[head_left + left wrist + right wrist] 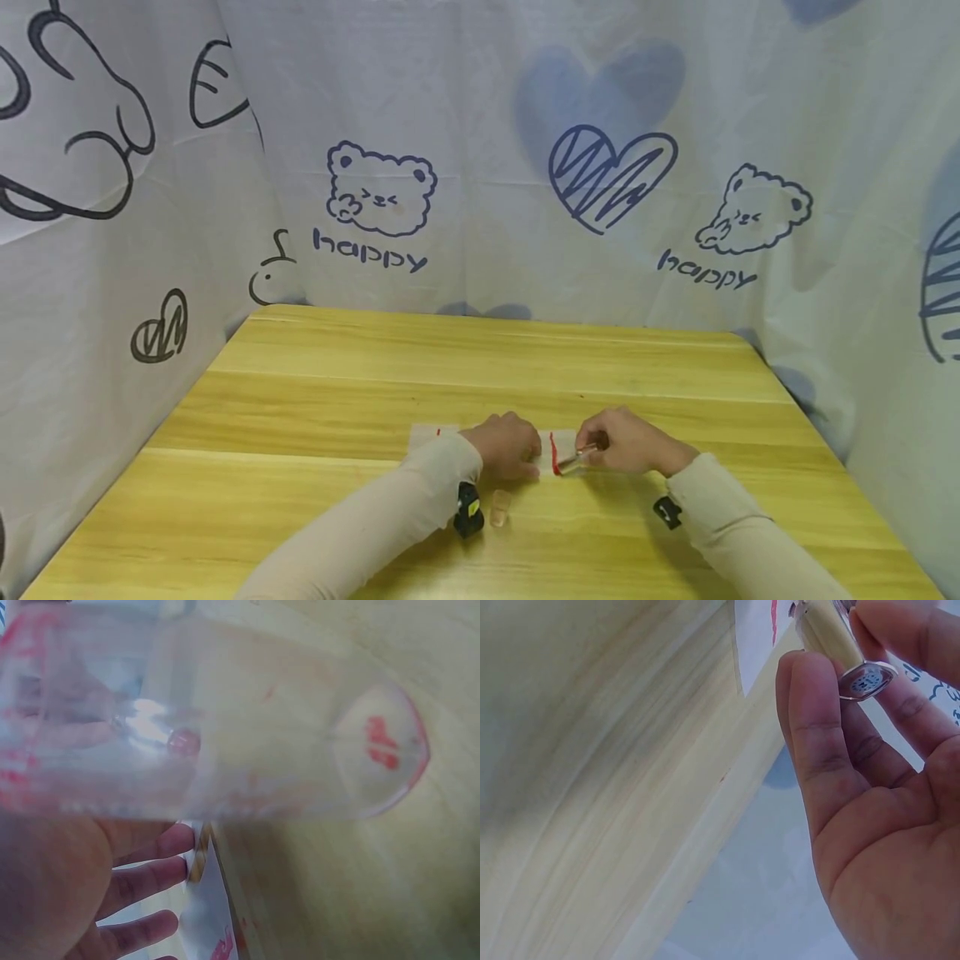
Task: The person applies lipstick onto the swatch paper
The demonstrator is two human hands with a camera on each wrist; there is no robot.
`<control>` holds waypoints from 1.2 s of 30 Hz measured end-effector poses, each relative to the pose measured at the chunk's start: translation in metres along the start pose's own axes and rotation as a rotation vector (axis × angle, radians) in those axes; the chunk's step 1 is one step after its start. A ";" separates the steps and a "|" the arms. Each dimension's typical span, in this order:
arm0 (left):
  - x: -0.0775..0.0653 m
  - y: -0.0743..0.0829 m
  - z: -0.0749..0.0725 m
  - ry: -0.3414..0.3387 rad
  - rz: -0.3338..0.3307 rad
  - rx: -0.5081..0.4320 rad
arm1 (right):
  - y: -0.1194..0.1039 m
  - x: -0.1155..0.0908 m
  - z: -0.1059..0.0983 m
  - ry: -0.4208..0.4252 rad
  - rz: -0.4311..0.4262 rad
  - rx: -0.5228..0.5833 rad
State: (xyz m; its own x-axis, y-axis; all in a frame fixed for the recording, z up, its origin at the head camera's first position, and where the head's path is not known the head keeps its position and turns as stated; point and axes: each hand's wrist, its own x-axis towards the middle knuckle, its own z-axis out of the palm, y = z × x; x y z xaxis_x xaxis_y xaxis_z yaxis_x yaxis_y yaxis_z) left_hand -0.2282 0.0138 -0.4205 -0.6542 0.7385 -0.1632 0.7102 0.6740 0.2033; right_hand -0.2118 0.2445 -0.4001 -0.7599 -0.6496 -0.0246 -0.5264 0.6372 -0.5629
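A white paper strip (420,437) lies on the table under my left hand (506,446), whose fingers (146,885) extend loosely over it. On the paper is a long red line (553,450), right of that hand, and a short red mark (438,432) at the left end. My right hand (626,442) pinches a lipstick (576,459) between thumb and fingers, tilted, its red tip at the lower end of the line. The right wrist view shows the lipstick's clear and gold case (829,634) with a label on its base. A clear cap (500,507) stands near my left wrist, smeared red inside.
The wooden table (300,367) is backed by a white printed curtain (480,150), which also hangs along the left and right sides. Black wrist cameras sit at both cuffs, the left one (468,510) close to the cap.
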 end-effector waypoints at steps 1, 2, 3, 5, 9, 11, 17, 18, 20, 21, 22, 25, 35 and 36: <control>0.000 0.000 0.001 -0.001 -0.003 -0.002 | 0.000 0.000 0.001 0.001 -0.007 0.000; 0.000 -0.001 0.001 -0.003 -0.004 -0.004 | 0.000 0.000 0.001 0.002 -0.017 0.004; 0.000 -0.001 0.002 -0.006 -0.004 -0.004 | -0.001 -0.001 0.002 0.002 -0.019 0.003; -0.001 -0.002 0.004 -0.009 0.001 -0.010 | -0.001 -0.001 0.002 -0.001 -0.018 0.004; 0.000 -0.003 0.004 0.017 0.025 0.001 | -0.003 -0.002 0.000 0.007 -0.007 0.000; 0.000 -0.003 0.002 0.032 0.035 0.010 | -0.003 -0.002 -0.003 0.016 -0.009 0.001; -0.001 -0.003 -0.002 0.021 0.019 0.002 | -0.001 -0.002 -0.007 0.035 -0.003 0.006; -0.001 -0.003 -0.003 0.016 0.011 -0.001 | -0.001 -0.002 -0.007 0.040 0.001 0.007; -0.002 -0.002 -0.003 0.011 -0.002 -0.008 | -0.002 -0.003 -0.007 0.052 0.021 0.010; -0.002 -0.002 -0.004 0.011 -0.006 -0.011 | -0.002 -0.003 -0.007 0.061 0.031 0.008; -0.003 -0.002 -0.004 0.010 -0.011 -0.015 | -0.003 -0.004 -0.007 0.071 0.043 0.007; -0.005 -0.003 -0.007 0.013 -0.019 -0.047 | -0.005 -0.005 -0.007 0.108 0.069 0.006; -0.020 -0.013 -0.014 0.132 -0.036 -0.262 | -0.011 -0.009 0.002 0.281 0.098 0.030; -0.022 -0.014 -0.014 0.147 -0.034 -0.280 | -0.011 -0.009 0.003 0.303 0.102 0.037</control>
State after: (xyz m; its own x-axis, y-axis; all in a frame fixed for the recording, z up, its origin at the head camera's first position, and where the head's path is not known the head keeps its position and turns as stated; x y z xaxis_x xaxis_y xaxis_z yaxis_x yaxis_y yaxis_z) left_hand -0.2277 -0.0122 -0.4061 -0.7216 0.6913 -0.0379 0.6011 0.6526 0.4613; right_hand -0.1977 0.2423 -0.3965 -0.8901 -0.4261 0.1617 -0.4315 0.6740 -0.5997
